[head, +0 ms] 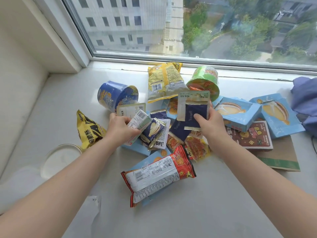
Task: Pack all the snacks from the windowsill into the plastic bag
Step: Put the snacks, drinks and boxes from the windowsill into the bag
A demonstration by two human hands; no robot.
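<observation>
On a windowsill strewn with snacks, the script word "Yuoget" runs sideways on a navy sachet and again on a second navy sachet beneath it. "CHEERIUS" is printed along the edge of a maroon snack box. Barcodes and fine print mark a red-and-white packet, too small to read.

Glossy foil snack packets, matt cardboard boxes, smooth white windowsill, blue cloth

Daylit window, white wall
</observation>
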